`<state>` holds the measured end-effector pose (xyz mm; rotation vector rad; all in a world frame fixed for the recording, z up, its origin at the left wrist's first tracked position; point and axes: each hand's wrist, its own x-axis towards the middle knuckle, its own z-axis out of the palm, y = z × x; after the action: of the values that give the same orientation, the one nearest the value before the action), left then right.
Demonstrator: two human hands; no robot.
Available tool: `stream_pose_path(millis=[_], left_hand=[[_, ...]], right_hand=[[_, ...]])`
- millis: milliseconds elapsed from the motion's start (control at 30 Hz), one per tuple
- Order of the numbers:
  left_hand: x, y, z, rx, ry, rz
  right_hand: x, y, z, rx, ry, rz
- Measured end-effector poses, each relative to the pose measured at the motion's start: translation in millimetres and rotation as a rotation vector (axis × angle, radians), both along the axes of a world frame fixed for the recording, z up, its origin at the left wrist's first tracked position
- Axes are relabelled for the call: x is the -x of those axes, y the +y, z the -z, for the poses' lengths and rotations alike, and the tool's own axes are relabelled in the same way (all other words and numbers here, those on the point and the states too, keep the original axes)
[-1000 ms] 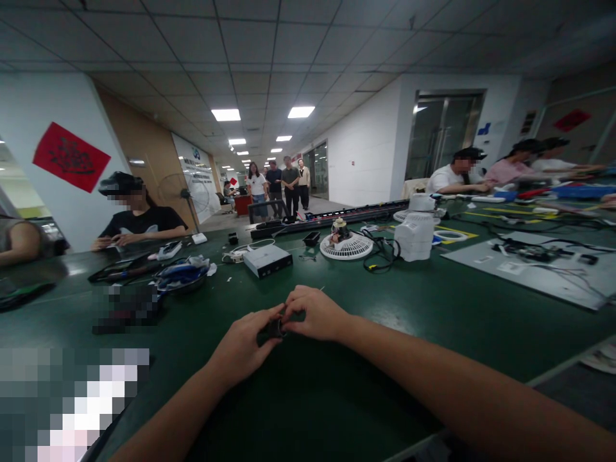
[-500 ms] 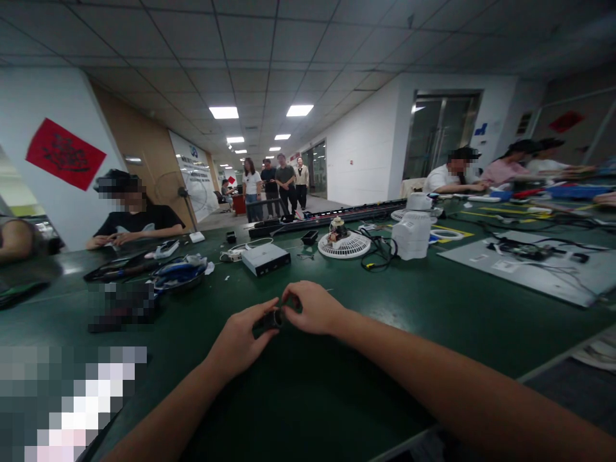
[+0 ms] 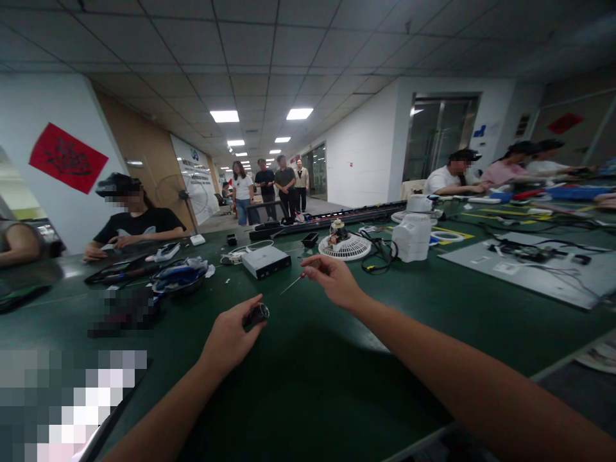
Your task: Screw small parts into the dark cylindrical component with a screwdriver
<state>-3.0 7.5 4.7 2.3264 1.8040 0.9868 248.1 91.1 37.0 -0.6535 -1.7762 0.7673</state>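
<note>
Between the thumb and fingers of my left hand (image 3: 231, 333) is a small black cylinder (image 3: 258, 314) with a shiny round rim at its end; my fingers cover the rest of it. My right hand (image 3: 334, 279) is closed on a thin screwdriver (image 3: 291, 284), whose slim metal shaft points down and left. Its tip stays apart from the black cylinder. Just beyond my hands sits a silver box-shaped drive (image 3: 266, 260) with a black front.
Past my right hand are a white fan part with a grille (image 3: 349, 247), a black cable (image 3: 380, 253) and a white housing (image 3: 412, 239). A grey panel (image 3: 543, 266) with electronics lies right. Tools and a blue bundle (image 3: 183, 274) lie left. Several people sit or stand around.
My right hand has moved away from the left, forward and to the right, and the screwdriver shaft now shows in it. My left hand has drawn slightly left with the black cylinder.
</note>
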Motion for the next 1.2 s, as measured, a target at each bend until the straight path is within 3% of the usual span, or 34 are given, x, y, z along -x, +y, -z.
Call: stream_pose_path(millis=[167,367,500,833,933,1067,1200], left_hand=[[-2.3,-0.7,0.5,-0.025,0.013,0.073],[-3.7,-1.9,2.7,-0.041,-0.010,0.135],[-1.1,-0.3,4.5,-0.025,0.007,0.148],[-0.1,0.1,5.5,0.022,0.024,0.133],[0.4,0.3,6.4,0.028,0.020,0.142],[0.1,0.0,6.3,0.032,0.024,0.131],[0.9,-0.5,5.5,0.027,0.022,0.134]], right_hand=[[8.8,-4.8,12.9,0.097,-0.040,-0.188],[12.2,-10.7,17.0,0.033,-0.135,-0.163],[12.8,-9.8,19.1,0.120,-0.107,-0.268],[15.5,-9.1,22.6,0.122,-0.090,-0.205],[15.0,-9.7,21.0,0.180,-0.102,-0.266],[13.9,-9.6,19.6,0.126,-0.114,-0.209],[14.6,-7.6,21.6,0.172,-0.079,-0.292]])
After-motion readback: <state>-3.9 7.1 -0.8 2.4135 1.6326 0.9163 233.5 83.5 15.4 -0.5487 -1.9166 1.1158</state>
